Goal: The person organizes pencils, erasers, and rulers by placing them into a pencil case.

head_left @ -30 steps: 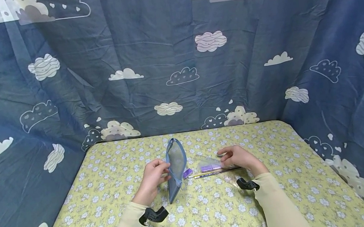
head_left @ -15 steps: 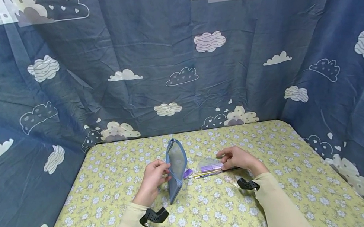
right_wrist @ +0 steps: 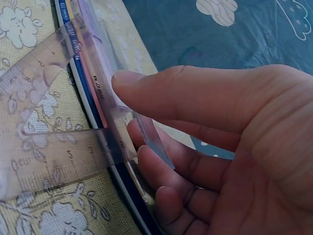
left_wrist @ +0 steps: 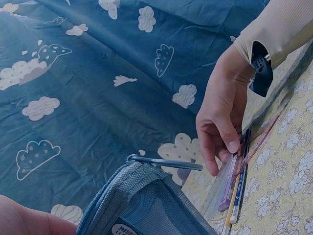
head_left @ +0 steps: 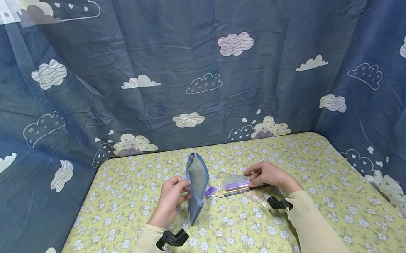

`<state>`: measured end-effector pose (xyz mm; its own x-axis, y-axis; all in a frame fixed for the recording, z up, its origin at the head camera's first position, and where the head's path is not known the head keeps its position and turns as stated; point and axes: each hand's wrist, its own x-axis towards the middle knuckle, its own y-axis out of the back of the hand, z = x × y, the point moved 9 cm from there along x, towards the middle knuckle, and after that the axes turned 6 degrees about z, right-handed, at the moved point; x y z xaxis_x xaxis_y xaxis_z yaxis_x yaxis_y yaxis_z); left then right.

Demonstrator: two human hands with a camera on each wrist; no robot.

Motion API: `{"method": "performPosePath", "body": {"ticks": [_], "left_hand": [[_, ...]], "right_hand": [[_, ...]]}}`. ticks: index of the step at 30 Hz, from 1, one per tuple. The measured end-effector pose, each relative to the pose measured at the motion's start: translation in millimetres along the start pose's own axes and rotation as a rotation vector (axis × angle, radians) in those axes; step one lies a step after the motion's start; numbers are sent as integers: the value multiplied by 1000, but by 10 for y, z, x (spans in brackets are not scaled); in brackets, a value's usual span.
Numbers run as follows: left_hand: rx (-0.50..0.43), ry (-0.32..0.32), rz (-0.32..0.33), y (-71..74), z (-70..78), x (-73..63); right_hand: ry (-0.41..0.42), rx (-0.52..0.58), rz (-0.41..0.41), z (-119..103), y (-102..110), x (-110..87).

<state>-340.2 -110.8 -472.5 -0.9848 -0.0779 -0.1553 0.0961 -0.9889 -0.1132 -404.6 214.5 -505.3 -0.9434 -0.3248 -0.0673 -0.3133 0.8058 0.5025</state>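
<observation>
My left hand [head_left: 173,194] pinches the side of a blue mesh zip pouch [head_left: 197,175], which stands upright with its mouth spread. In the left wrist view, the pouch's zip end [left_wrist: 142,188] fills the bottom. At a stack of stationery, my right hand [head_left: 265,175] has its thumb on a long purple case [right_wrist: 95,54] and its fingers curled behind a clear plastic edge [right_wrist: 156,142]. Pencils [head_left: 229,193] lie along the case. A see-through set square [right_wrist: 54,181] with a centimetre scale crosses over them. My palm hides part of the stack.
A small purple block [head_left: 210,191] lies between the pouch and the pencil ends. Yellow flowered cloth covers the table [head_left: 217,250]. Blue cloud-print curtains [head_left: 200,101] stand behind and at both sides.
Hands, pouch and stationery keep nearly the same places. The whole head view shifts slightly.
</observation>
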Motion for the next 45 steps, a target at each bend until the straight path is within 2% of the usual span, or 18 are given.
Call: {"method": "performPosePath", "body": {"ticks": [12,19,25,34,45], "left_hand": [[7,-11,-18,-6,8,-1],[-5,-5,-12,-11,-9,11],[3,-7,-7,-8,-5,4],[1,-6,-9,-18,15,-9],[0,1,-13,-30,-9,22]], "right_hand": [[-37,-16,27,-14,65,-26],[-51,-84,55,-52,104,-43],[-18,-103,5,-126,63,-75],[-17,-51,-103,-231,9,-149],[-83,33,-94,-245,-12,-145]]}}
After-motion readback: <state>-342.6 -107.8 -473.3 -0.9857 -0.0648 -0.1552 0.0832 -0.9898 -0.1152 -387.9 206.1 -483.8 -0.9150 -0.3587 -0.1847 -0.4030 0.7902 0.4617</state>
